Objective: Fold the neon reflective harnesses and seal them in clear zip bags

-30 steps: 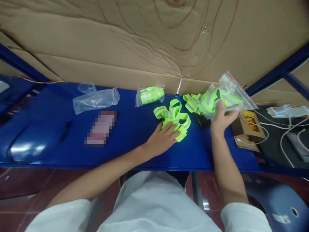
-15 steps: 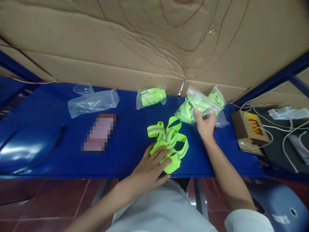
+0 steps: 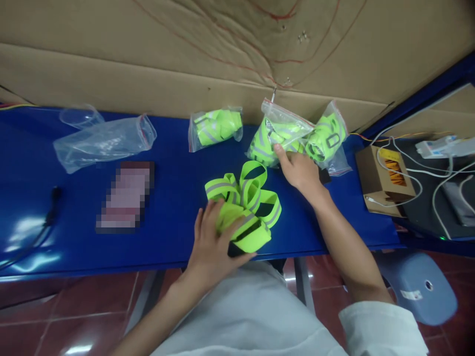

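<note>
A loose bundle of neon yellow-green straps with grey stripes [image 3: 256, 198] lies on the blue table [image 3: 178, 207] near its front edge. Over its left side rests my left hand [image 3: 215, 237], fingers spread and touching the straps. Farther back on the right, my right hand [image 3: 300, 170] grips a clear zip bag of similar straps [image 3: 265, 141] between thumb and fingers; the fingers are partly hidden. Touching that bag on its right is another filled bag [image 3: 328, 136]. A third filled bag [image 3: 215, 127] lies at the back middle.
Two clear plastic bags, the larger an empty one [image 3: 106, 143], lie back left. A pixelated flat item [image 3: 126, 198] and a black cable [image 3: 50, 217] are on the left. At right stand an open cardboard box [image 3: 386, 180], white cables and a blue stool [image 3: 419, 287].
The view has shifted slightly. My right hand has moved left with the bag, parting it from the bag on its right. My left hand's fingers have spread wider over the straps.
</note>
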`<state>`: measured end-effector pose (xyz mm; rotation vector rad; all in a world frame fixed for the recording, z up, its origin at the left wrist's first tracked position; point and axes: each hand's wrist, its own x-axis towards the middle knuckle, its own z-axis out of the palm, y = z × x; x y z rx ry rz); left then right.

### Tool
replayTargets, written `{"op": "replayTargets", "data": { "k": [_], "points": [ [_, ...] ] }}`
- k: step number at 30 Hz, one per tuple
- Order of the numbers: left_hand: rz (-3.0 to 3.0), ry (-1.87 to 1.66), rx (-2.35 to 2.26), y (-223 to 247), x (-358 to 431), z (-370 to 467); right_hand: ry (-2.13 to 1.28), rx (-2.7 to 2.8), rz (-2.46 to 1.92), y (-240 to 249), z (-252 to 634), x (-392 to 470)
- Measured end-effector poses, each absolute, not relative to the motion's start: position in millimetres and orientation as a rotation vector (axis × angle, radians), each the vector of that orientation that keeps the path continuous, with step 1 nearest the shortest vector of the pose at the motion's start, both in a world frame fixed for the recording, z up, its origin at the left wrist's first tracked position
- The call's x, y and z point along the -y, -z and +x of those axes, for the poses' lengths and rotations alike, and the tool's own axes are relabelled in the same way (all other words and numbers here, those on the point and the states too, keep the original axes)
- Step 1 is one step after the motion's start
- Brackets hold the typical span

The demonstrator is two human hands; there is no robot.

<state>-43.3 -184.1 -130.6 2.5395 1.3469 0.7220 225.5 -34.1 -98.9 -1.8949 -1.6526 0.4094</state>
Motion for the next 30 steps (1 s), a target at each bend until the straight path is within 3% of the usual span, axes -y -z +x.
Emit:
{"op": "replayTargets", "data": {
  "k": [3, 7, 13, 22, 27, 30],
  "points": [
    [2.39, -0.663, -1.544, 129, 182, -42, -0.544, 1.644, -1.886, 95, 232, 47],
    [2.301, -0.652, -1.552, 126, 173, -52, -0.83, 1.642, -1.54, 95, 227, 54],
    [2.433, -0.428, -1.402, 121, 148, -74, -0.629, 2.011, -1.21, 112, 201, 63],
    [2.596, -0.19, -1.394, 104, 114, -50, -0.512, 2.209, -1.261, 121, 191, 63],
    [2.638, -0.425, -1.265, 117, 98, -51, -0.189, 1.98, -1.178, 107, 188, 75],
    [2.638, -0.723, -1.185, 126, 88, -55, -0.193, 1.927, -1.079, 100, 186, 84]
  ]
}}
